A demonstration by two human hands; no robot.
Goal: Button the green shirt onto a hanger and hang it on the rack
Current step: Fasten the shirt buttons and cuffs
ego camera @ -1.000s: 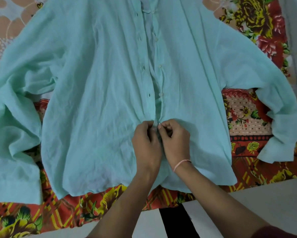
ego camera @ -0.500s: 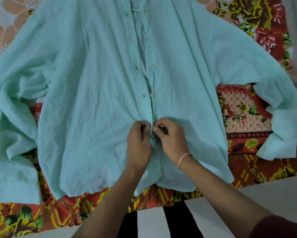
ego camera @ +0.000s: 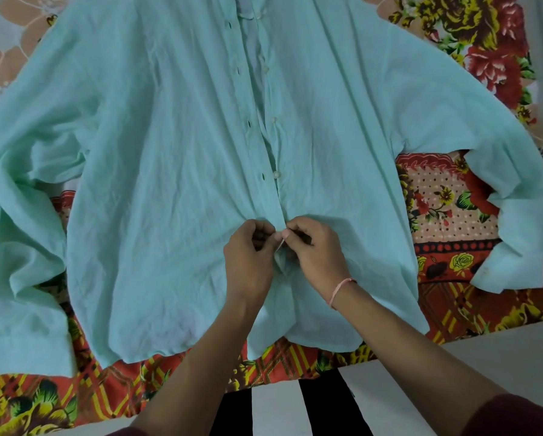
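Two hands: the left hand [ego camera: 248, 262] and the right hand [ego camera: 317, 256] meet fingertip to fingertip on the front opening, toward 6 o'clock from the shirt's middle.
Left grip: fingers curled, pinching the edge that carries the buttonholes [ego camera: 263, 176].
Right grip: thumb and forefinger pinching the opposite edge; the button they seem to work is hidden between the fingertips.
Shirt: the green shirt [ego camera: 169, 184] lies spread front-up on a floral bedsheet [ego camera: 452, 199], collar at 12 o'clock, hem at 6 o'clock, sleeves out to 9 and 3 o'clock.
Open front: toward 12 o'clock from the hands, several buttons [ego camera: 276, 174] sit just beside their holes, not pushed through.
Hanger and rack: neither shows; whether a hanger sits inside the shoulders cannot be told.
Step in hand: judged to be fastening a low button, with most of the row to go.
Doing it well: hold the hole edge taut with the left pinch, tilt the button on edge, feed it through, then draw the two edges apart lightly to seat it.
Alignment: match each button with the hole level with it, or the hem ends up uneven.
Fabric: thin and creased, so it likely bunches; smooth the front flat before moving on toward 12 o'clock.
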